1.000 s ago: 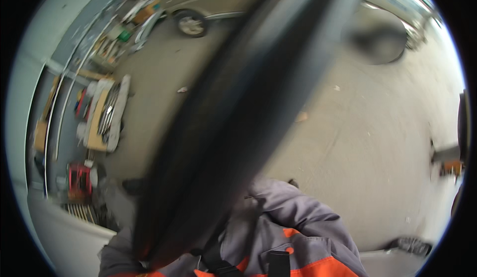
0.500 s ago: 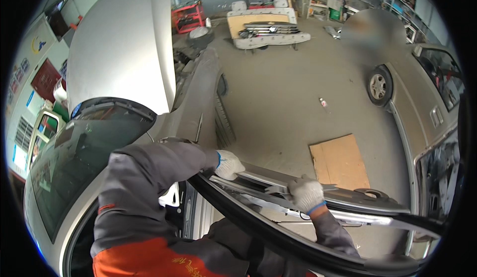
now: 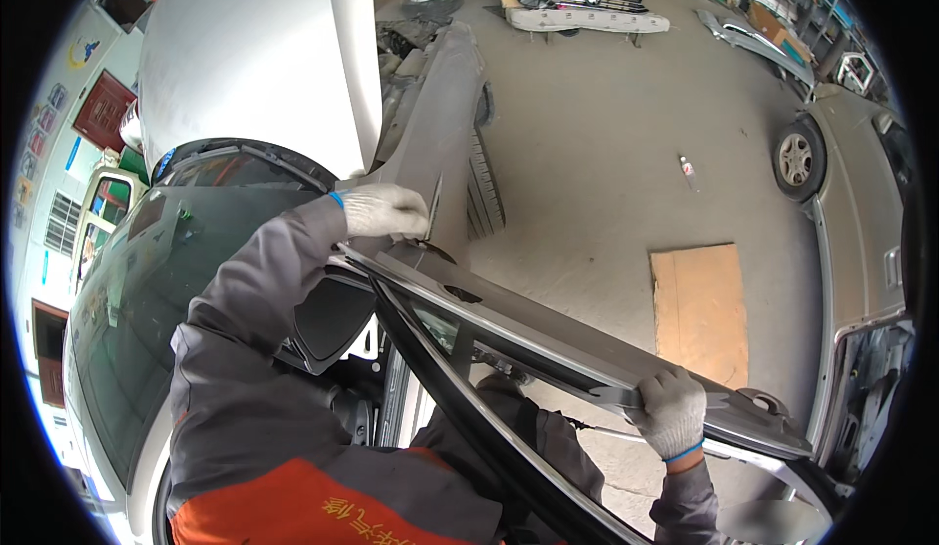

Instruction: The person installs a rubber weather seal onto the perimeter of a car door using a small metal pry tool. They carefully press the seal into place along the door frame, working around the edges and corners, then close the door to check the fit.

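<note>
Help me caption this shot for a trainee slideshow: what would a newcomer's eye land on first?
Two white-gloved hands grip a grey car door at the picture's centre: the left hand at its front end by the fender, the right hand on its upper edge lower right. A raised white hood fills the upper left, and a cardboard sheet lies on the floor at right.

Greys, white and one orange patch

Both gloves, left hand (image 3: pixel 383 210) and right hand (image 3: pixel 669 411), are white with blue cuffs; the jacket (image 3: pixel 254 388) is grey with an orange panel; the car door (image 3: pixel 587 344) is unpainted grey, the raised hood (image 3: pixel 259 56) white, the cardboard sheet (image 3: pixel 699 310) tan.
</note>
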Demonstrator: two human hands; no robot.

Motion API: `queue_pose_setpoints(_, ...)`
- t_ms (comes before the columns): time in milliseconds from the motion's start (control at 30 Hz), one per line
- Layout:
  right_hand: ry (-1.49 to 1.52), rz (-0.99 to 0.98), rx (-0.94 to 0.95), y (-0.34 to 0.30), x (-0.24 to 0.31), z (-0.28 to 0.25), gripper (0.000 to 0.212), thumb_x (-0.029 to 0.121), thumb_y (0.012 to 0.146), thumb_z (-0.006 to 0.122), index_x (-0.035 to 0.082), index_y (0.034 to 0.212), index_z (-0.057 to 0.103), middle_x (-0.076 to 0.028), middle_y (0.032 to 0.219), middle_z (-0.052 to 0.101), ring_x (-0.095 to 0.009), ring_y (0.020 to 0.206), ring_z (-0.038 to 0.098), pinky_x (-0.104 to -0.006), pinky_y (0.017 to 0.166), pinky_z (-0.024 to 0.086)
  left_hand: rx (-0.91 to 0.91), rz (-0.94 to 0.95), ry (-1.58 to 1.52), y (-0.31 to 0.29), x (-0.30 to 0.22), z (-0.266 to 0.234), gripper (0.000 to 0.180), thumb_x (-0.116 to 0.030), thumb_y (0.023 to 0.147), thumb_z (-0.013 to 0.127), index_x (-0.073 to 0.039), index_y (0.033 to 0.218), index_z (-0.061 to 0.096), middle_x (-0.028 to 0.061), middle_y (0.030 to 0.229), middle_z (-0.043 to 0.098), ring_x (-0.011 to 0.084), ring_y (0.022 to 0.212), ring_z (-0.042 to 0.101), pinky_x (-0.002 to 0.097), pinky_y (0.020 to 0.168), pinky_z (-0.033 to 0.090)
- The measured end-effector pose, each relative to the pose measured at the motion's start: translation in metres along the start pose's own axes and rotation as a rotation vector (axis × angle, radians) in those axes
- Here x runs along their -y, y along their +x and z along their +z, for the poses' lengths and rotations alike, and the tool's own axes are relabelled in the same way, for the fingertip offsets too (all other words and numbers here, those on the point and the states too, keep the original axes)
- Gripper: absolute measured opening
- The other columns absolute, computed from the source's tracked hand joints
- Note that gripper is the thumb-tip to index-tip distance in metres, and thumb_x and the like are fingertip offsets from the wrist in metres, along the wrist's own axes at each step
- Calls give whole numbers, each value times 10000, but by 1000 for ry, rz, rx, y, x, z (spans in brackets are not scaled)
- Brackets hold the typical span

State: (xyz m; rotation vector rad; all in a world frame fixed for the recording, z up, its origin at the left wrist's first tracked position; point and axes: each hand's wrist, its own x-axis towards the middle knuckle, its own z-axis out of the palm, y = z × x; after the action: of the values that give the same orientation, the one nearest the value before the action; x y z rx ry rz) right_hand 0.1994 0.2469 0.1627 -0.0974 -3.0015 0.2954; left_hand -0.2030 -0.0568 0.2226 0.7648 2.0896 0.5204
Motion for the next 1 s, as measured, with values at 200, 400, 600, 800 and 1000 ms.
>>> queue_pose_setpoints(200, -3, 62, -56, 13, 9, -23, 186, 187, 625, 752, 100, 688, 601, -81, 679, 560, -314, 688, 587, -441, 553, 463, -142, -87, 148, -21, 42, -26, 343, -296, 957, 612, 14, 1077, 697, 77, 918, 705, 155, 843, 670, 299, 774, 541)
queue_pose_setpoints(400, 32, 51, -22, 10, 4, -9, 169, 155, 641, 739, 91, 662, 584, -105, 645, 536, -332, 656, 571, -451, 546, 454, -48, -245, -82, -55, 62, -37, 344, -282, 959, 605, 35, 1049, 704, 99, 893, 700, 172, 756, 684, 290, 714, 575)
queue_pose_setpoints(600, 278, 95, 340, 23, -5, -25, 286, 347, 793, 739, 65, 759, 707, -156, 627, 607, -347, 583, 625, -429, 554, 468, -19, -229, -163, -70, 79, -34, 356, -294, 973, 597, 23, 1101, 698, 97, 926, 710, 188, 817, 709, 295, 749, 585)
queue_pose_setpoints(800, 1019, 429, 621, 15, -41, -8, 478, 435, 874, 801, -37, 898, 728, -17, 661, 649, -77, 604, 589, -259, 553, 474, -192, -167, -211, -75, 86, -45, 443, -368, 944, 618, -41, 1240, 661, 117, 1053, 719, 250, 766, 734, 341, 680, 590)
queue_pose_setpoints(1000, 1063, 439, 676, 42, -42, -29, 496, 448, 893, 774, -45, 919, 729, -72, 747, 687, -141, 634, 625, -275, 602, 471, -339, 39, -620, -95, 116, -42, 304, -243, 961, 597, -39, 1177, 663, 111, 896, 712, 204, 728, 695, 330, 630, 563)
